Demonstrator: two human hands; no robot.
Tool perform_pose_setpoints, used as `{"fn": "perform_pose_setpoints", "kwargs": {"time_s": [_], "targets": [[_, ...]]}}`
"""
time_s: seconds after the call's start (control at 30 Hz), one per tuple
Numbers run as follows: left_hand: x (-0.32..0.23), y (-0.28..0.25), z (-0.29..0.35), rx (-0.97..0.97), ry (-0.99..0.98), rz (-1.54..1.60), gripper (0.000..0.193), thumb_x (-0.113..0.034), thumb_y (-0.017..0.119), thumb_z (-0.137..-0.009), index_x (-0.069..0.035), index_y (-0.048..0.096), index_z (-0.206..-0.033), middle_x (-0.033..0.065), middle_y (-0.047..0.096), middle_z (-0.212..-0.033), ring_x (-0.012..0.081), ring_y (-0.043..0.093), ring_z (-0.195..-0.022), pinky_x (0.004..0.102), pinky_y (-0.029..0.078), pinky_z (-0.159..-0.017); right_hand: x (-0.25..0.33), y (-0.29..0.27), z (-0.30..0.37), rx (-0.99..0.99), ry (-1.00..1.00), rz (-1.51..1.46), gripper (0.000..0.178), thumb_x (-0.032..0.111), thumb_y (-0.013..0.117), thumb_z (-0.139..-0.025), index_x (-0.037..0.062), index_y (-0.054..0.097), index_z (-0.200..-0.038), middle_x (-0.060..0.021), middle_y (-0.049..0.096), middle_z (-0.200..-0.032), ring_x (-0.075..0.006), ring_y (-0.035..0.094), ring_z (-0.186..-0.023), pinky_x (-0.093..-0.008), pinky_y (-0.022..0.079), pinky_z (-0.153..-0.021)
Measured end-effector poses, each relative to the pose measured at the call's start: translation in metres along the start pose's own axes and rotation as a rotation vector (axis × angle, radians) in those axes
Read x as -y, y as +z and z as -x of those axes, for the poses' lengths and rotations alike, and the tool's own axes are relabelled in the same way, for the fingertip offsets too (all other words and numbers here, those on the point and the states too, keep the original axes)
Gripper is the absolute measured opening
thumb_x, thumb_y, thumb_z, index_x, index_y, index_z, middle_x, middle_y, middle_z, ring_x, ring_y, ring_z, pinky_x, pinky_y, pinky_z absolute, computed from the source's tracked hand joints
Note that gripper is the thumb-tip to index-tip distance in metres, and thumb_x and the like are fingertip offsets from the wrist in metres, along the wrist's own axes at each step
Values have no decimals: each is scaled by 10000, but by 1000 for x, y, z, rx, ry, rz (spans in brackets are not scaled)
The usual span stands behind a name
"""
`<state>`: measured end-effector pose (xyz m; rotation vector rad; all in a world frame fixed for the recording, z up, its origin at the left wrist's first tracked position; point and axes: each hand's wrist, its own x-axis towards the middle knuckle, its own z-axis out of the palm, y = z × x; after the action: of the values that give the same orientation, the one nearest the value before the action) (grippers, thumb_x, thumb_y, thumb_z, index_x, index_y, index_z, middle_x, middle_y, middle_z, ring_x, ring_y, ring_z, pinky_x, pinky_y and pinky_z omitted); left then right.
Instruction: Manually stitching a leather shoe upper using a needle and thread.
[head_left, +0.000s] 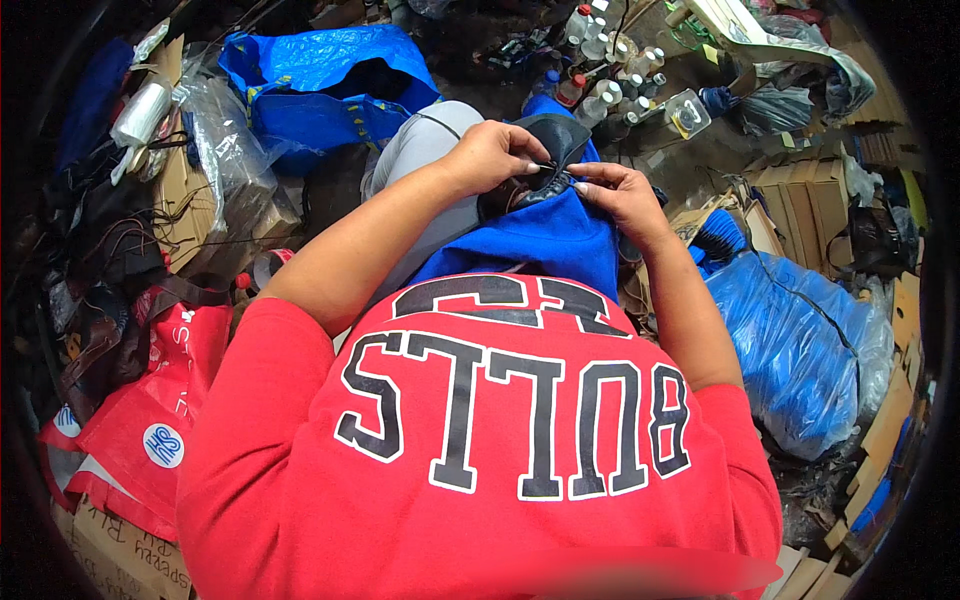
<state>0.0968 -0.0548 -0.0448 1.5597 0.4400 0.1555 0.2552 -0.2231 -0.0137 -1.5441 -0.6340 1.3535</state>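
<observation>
A black leather piece that looks like a shoe (562, 137) rests on a blue cloth (545, 238) over my lap. Its near side is partly hidden by my fingers, and some brown shows at its lower left. My left hand (492, 156) comes from the left, its thumb and fingertips pinched together over the middle of the black piece. A thin pale thing, too small to name, shows at those fingertips. From the right, my right hand (622, 197) pinches close to the same spot, a short gap away from the left fingertips; what it holds is hidden.
Ahead to the left lies a blue bag (330, 85), gaping. Several plastic bottles (625, 80) stand beyond my lap. A blue plastic-wrapped bundle (790, 340) sits right, below stacked cardboard (805, 195). To the left are a red bag (165, 390) and clear plastic sheeting (222, 140).
</observation>
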Motion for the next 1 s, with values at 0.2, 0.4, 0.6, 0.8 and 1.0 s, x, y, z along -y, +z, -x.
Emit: {"fn": "perform_pose_setpoints", "kwargs": {"time_s": [0.2, 0.4, 0.6, 0.8, 1.0], "targets": [[11, 10, -15, 41, 55, 35, 122, 9, 670, -751, -12, 607, -853, 7, 601, -753, 74, 557, -688, 209, 463, -633, 3, 3, -12, -3, -70, 138, 213, 48, 667, -794, 3, 635, -1000, -17, 640, -893, -73, 571, -787, -211, 463, -747], [-22, 8, -11, 30, 117, -394, 71, -53, 686, -724, -67, 642, -778, 39, 633, -757, 140, 581, -687, 294, 473, -649, 8, 5, -15, -23, -108, 274, 114, 83, 683, -793, 13, 630, -865, -14, 626, -855, -67, 547, -769, -210, 442, -710], [-27, -9, -7, 3, 449, -976, 115, -213, 691, -709, -117, 656, -760, 33, 601, -801, 247, 549, -879, 407, 398, -749, 0, -12, -15, -94, -357, 480, 109, 120, 704, -768, 39, 635, -790, 9, 562, -758, -70, 508, -736, -237, 422, -673], [-25, -17, 4, -3, 331, -976, 88, -192, 619, -766, -122, 649, -811, 46, 627, -838, 255, 559, -938, 415, 407, -768, -9, -22, -4, -86, -206, 216, 160, 154, 710, -768, 47, 627, -851, 0, 534, -854, -94, 498, -766, -222, 396, -696], [-30, -2, -9, 177, 250, -878, 139, -121, 599, -770, -19, 595, -864, 181, 626, -811, 371, 597, -787, 429, 464, -686, -5, -20, 13, -92, -216, 427, 152, 158, 716, -757, 28, 647, -794, -12, 533, -848, -97, 494, -776, -221, 392, -713]]}}
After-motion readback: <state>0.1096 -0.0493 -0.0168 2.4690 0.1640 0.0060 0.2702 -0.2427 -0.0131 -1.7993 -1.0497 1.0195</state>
